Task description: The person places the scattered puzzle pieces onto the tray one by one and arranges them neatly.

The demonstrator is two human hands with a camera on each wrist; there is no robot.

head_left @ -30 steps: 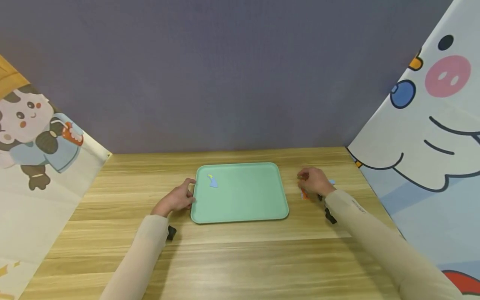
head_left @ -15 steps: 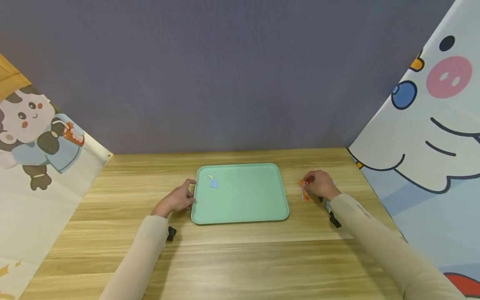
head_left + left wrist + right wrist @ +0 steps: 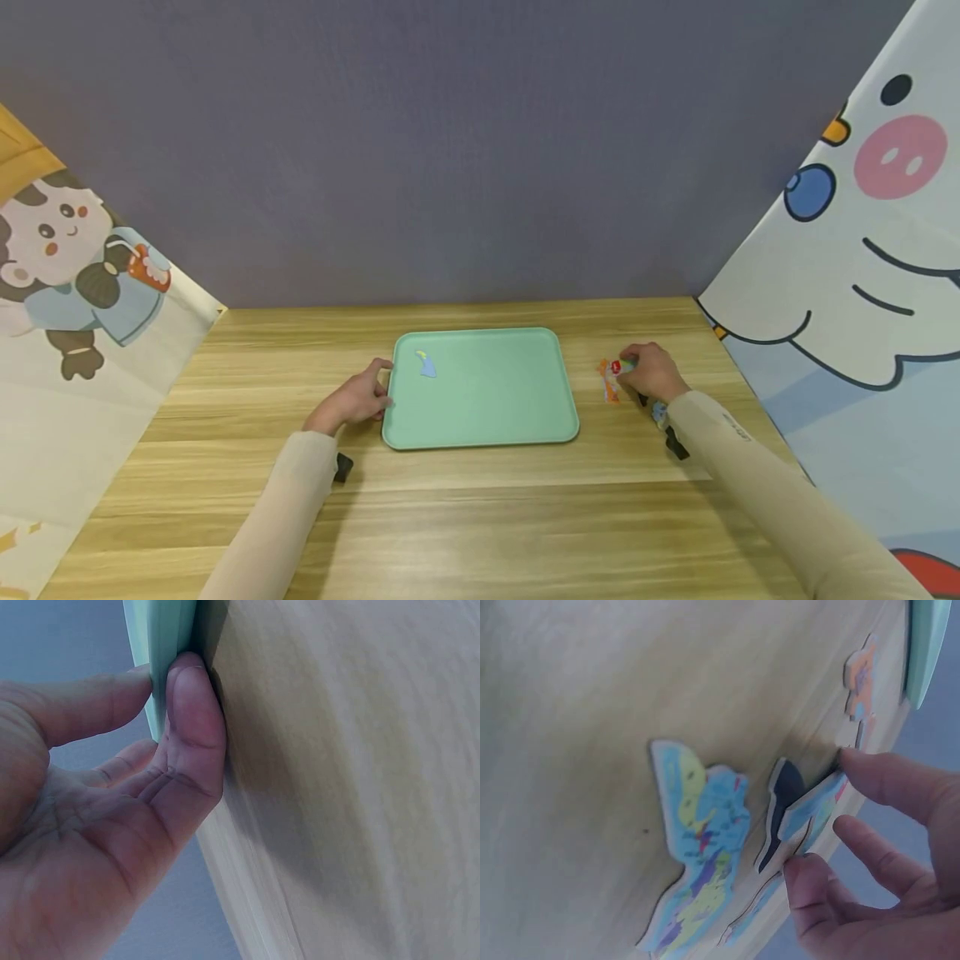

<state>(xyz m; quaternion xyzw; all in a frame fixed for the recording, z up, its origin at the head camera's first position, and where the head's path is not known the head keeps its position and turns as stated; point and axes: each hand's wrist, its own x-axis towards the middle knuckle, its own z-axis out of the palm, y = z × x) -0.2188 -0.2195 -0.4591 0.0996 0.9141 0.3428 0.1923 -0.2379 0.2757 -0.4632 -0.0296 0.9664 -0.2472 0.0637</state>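
Note:
A green tray (image 3: pixel 483 392) lies on the wooden table. At its left edge is my left hand (image 3: pixel 354 398); in the left wrist view, my thumb and fingers (image 3: pixel 196 712) hold the tray's rim between them. A blue puzzle piece (image 3: pixel 426 365) with a yellow tip lies in the tray's upper left. Right of the tray, my right hand (image 3: pixel 651 371) pinches a colourful flat puzzle piece (image 3: pixel 814 810), its red and green end showing from above. An orange puzzle piece (image 3: pixel 861 681) lies between this hand and the tray.
A blue, yellow and purple puzzle piece (image 3: pixel 705 832) lies near my right wrist. Beside the pinched piece are a dark piece (image 3: pixel 780 806) and another, partly hidden pale blue piece (image 3: pixel 754 907). A grey wall (image 3: pixel 465 150) stands behind, with cartoon panels at both sides.
My right hand has drawn slightly rightward, uncovering the orange piece and the red-green end of the pinched piece. My left hand and the tray stay in place.

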